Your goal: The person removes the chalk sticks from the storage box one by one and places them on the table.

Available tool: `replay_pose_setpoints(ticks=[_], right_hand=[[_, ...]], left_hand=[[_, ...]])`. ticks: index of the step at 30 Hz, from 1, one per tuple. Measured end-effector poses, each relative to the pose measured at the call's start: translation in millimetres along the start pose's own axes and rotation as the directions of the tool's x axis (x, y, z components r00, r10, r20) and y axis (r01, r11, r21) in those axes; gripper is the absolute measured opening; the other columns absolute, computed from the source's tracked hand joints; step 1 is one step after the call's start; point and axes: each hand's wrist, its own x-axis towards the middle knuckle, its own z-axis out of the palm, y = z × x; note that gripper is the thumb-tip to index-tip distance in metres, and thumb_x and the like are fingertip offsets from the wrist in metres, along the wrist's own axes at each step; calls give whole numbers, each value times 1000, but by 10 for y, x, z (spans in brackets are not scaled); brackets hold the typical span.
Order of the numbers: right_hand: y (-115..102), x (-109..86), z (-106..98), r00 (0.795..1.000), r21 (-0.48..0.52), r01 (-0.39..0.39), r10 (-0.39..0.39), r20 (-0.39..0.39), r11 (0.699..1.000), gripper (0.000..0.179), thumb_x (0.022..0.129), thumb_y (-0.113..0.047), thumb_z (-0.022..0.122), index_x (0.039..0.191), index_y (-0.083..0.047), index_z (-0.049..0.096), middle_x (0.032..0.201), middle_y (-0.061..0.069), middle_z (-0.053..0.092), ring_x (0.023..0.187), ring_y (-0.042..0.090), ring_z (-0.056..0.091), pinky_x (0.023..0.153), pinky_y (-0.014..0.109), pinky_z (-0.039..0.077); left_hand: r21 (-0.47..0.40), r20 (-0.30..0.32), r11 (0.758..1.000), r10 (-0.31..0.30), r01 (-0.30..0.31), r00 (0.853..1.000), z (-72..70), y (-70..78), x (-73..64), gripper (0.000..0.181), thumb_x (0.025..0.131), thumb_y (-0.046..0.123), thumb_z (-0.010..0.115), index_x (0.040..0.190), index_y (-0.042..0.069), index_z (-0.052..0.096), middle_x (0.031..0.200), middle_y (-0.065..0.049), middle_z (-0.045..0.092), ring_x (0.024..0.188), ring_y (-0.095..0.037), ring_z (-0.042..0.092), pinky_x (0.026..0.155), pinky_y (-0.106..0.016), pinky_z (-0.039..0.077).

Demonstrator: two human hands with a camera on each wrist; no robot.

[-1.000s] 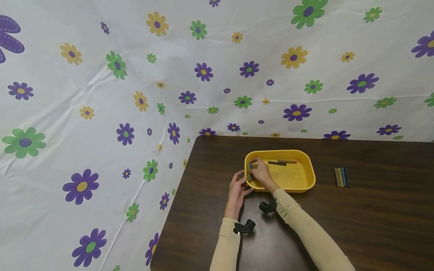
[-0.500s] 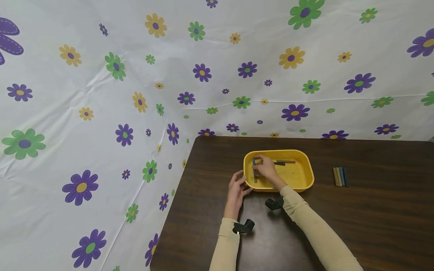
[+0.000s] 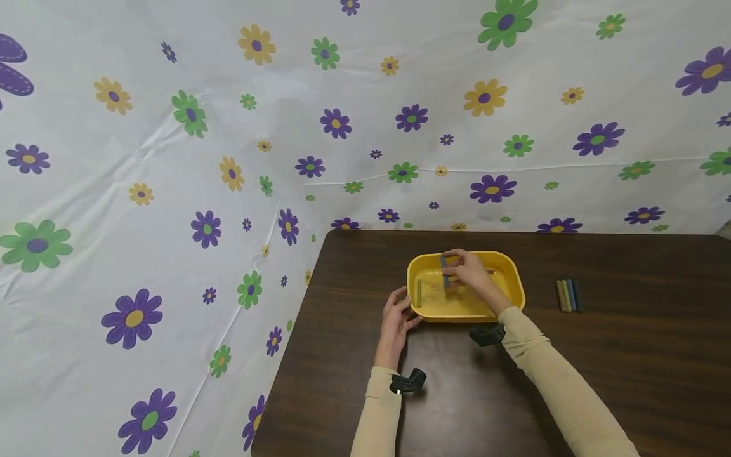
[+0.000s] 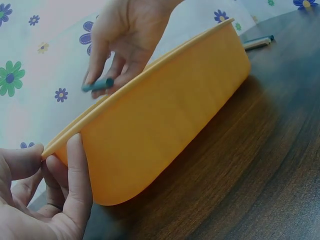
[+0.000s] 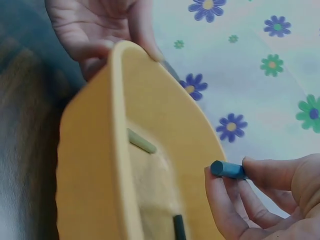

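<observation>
A yellow plastic tub point(image 3: 465, 311) stands on the table. My left hand point(image 3: 394, 325) grips its left corner, thumb and fingers on the rim and outer wall point(image 4: 145, 145). Over the tub, my right hand point(image 3: 471, 271) pinches a blue chalk-like stick point(image 5: 229, 170) between thumb and fingertips, lifted off the tub floor. An olive-green stick point(image 3: 419, 293) lies along the left end inside. In the right wrist view a dark stick point(image 5: 179, 228) also lies on the tub floor. My right hand covers part of the tub's contents in the head view.
To the right of the tub, several sticks point(image 3: 568, 296) lie side by side on the dark wooden table point(image 3: 639, 343). A white flowered sheet point(image 3: 297, 127) hangs behind the table and along its left side.
My right hand has lifted the blue stick from beside the olive-green one and carried it rightward. The olive-green stick is now uncovered. My left hand stays at the tub's corner.
</observation>
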Motion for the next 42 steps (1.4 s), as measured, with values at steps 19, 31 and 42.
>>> replay_pose_setpoints(ticks=[19,31,42], right_hand=[[-17,-246,-780,995,-2,7,-7,-99,1000,56,104,-9,63,154,5,42,131,30,58,88,13,70,81,36,61],[66,-392,-1040,991,8,-15,16,-135,1000,58,105,-10,62,154,6,38,123,24,63,88,15,74,81,35,60],[154,-486,-1260,984,66,-36,47,-175,997,63,104,-11,64,156,6,35,101,-5,63,84,8,72,78,31,61]], left_hand=[[-4,-5,1000,4,-5,1000,-7,30,-13,38,106,14,59,142,4,56,113,-19,64,79,-16,65,63,-28,57],[0,-11,1000,2,-2,1000,-18,9,-6,37,106,16,61,141,5,57,116,-22,65,78,-16,65,64,-28,57],[-7,-12,1000,-6,6,1000,2,3,-12,38,105,16,61,142,5,57,111,-17,65,78,-16,65,63,-28,57]])
